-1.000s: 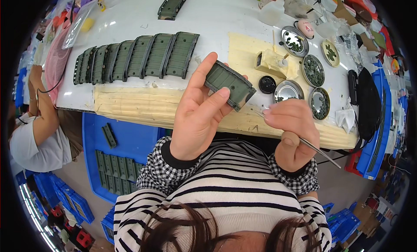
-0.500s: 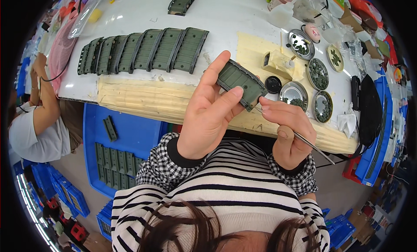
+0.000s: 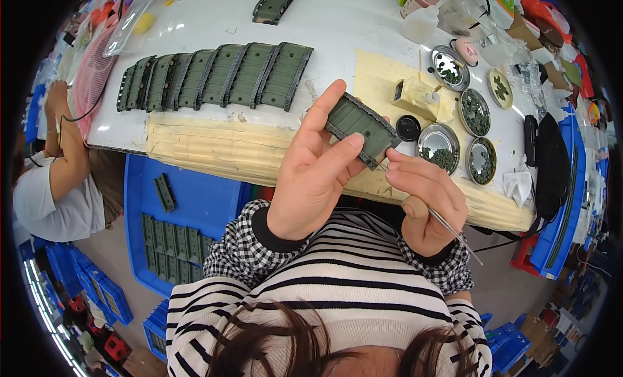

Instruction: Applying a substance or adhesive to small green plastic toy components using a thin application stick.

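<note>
My left hand (image 3: 302, 185) grips a dark green ribbed plastic piece (image 3: 360, 124), thumb on its face and index finger stretched along its far edge. The piece is tilted over the table's front edge. My right hand (image 3: 431, 198) is closed round a thin metal rod-like tool (image 3: 462, 239), with a tan cover on its thumb. One end of this tool meets the lower right corner of the green piece; the other end sticks out past my palm. My right fingertips hide the exact contact. To the left, several similar green pieces (image 3: 230, 75) stand in an overlapping row on the table.
Round metal dishes (image 3: 480, 141) with small green bits stand at the right, near a black cap (image 3: 408, 127) and a tape-wrapped block (image 3: 415, 99). A blue bin (image 3: 195, 175) below the table holds more green pieces. Another person's arm (image 3: 68, 143) shows at far left.
My right hand has shifted slightly left, and the tool's free end has swung lower and to the left. The green piece stays in my left hand, nearly unmoved.
</note>
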A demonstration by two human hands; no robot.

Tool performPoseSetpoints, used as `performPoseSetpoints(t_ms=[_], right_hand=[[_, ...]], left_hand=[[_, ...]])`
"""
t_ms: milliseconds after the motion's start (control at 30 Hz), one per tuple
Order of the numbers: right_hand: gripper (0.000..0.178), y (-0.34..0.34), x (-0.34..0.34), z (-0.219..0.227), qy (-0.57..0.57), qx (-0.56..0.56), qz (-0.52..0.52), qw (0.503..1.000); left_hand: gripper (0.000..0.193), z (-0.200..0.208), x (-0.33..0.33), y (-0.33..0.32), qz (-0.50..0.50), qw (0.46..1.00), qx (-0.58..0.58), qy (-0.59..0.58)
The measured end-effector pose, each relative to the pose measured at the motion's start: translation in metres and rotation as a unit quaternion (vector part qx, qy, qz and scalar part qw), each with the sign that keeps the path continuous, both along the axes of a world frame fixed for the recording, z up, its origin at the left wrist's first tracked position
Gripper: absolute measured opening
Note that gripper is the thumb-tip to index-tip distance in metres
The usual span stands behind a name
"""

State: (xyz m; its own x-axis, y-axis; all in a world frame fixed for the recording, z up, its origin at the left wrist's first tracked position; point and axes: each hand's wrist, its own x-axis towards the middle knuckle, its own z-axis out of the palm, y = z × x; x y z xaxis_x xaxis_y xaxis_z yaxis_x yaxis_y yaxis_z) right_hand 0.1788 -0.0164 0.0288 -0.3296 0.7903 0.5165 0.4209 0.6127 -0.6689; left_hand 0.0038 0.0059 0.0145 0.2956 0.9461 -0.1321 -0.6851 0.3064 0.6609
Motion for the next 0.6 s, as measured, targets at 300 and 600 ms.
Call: performPoseSetpoints(t_ms=[300, 600], right_hand=[[0.027, -0.0030, 0.0020, 0.0015, -0.021, 0.000, 0.010, 1.000], [0.024, -0.0036, 0.0026, 0.0011, -0.021, 0.017, 0.009, 1.000]], left_hand=[[0.058, 0.0019, 0.0015, -0.0009, 0.006, 1.000, -0.004, -0.008], [0.060, 0.0063, 0.0048, -0.0011, 0.013, 1.000, 0.001, 0.002]])
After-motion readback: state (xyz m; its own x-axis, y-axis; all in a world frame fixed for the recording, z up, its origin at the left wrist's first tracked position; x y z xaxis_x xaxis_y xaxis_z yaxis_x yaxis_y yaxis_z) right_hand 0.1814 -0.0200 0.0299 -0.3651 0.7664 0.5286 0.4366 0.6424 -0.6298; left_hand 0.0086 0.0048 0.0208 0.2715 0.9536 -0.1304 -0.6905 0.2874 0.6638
